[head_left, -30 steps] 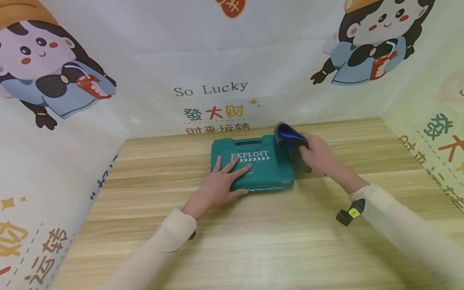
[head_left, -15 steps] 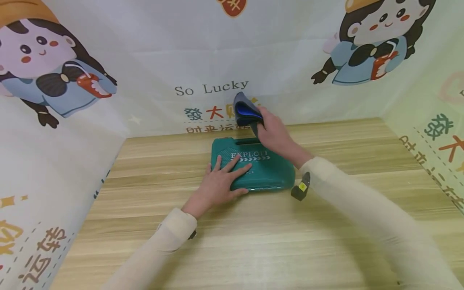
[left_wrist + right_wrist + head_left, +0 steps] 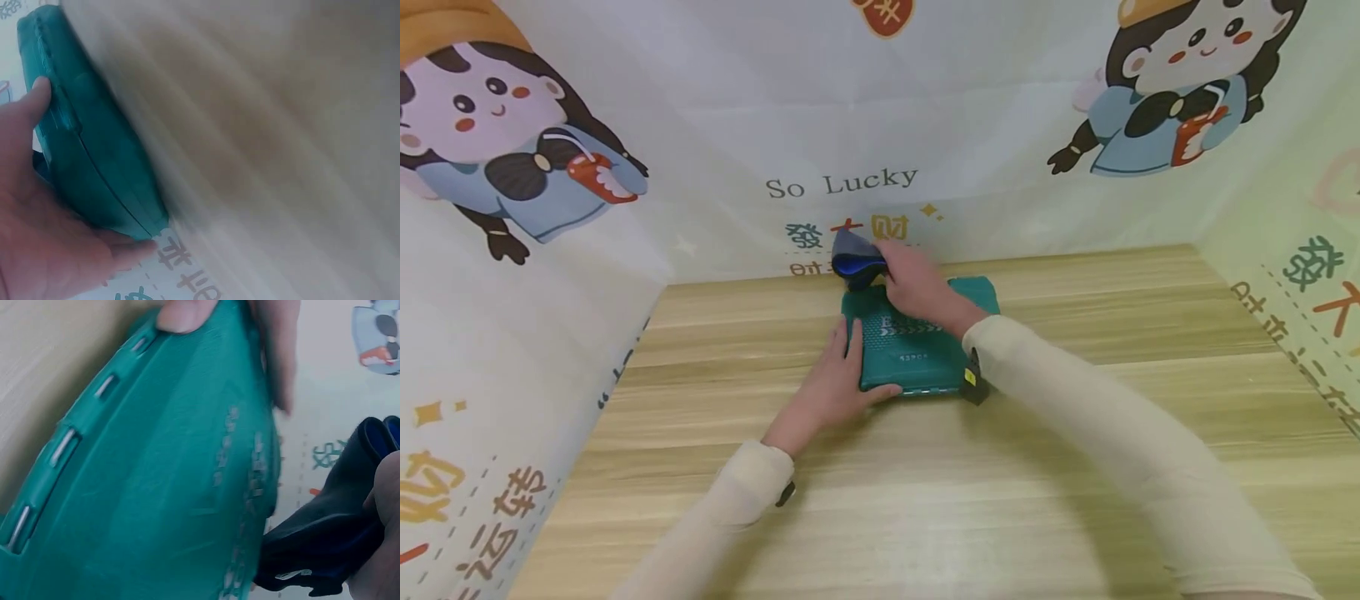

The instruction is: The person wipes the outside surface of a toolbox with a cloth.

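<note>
A closed green plastic tool case [image 3: 917,371] lies on the wooden table, white lettering on its lid. My left hand [image 3: 833,385] rests at its front left corner, fingers straight along the left side and thumb on the front edge. In the left wrist view, that thumb [image 3: 39,97] presses on the case's hinge side. My right hand [image 3: 917,279] reaches across the lid and grips a folded dark blue-grey cloth [image 3: 856,254] at the case's far left corner. The cloth [image 3: 325,525] shows dark folds and a small white mark in the right wrist view.
The wooden table [image 3: 700,433] meets a printed fabric backdrop [image 3: 730,167] right behind the case. More printed fabric [image 3: 1300,275] encloses the right side, and the left side likewise. My right forearm [image 3: 1097,417] crosses over the table.
My right hand has carried the cloth leftward from the case's right edge, up over its far side, then down to the far left corner. My left hand has slid off the lid to its left side.
</note>
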The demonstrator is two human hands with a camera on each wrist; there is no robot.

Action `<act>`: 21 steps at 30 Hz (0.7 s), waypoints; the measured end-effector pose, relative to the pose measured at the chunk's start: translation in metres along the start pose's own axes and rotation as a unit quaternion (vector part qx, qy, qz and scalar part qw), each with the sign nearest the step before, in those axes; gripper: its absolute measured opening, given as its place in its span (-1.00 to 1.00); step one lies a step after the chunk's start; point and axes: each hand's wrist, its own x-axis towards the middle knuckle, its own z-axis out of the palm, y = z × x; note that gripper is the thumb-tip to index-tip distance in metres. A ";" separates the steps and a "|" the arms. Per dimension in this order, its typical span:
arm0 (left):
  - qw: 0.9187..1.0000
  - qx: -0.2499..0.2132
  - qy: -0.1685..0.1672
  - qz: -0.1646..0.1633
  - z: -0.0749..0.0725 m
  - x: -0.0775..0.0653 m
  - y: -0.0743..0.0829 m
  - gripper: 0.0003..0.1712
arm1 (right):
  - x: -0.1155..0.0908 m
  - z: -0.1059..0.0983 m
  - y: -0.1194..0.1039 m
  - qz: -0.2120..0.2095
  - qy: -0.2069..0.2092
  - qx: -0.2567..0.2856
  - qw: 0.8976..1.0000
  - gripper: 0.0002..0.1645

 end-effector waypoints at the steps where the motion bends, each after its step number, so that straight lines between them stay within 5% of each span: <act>1: 1.000 -0.013 0.000 -0.014 0.001 -0.001 -0.001 0.38 | 0.001 0.003 0.000 -0.005 -0.012 -0.010 1.000 -0.42; 10: 0.997 -0.036 0.007 -0.061 0.004 -0.003 0.000 0.51 | 0.006 0.024 0.001 -0.033 -0.097 -0.077 0.992 -0.43; 21: 0.997 -0.008 -0.012 -0.071 0.005 -0.002 0.000 0.46 | 0.008 0.032 0.004 -0.012 -0.197 -0.174 0.965 -0.10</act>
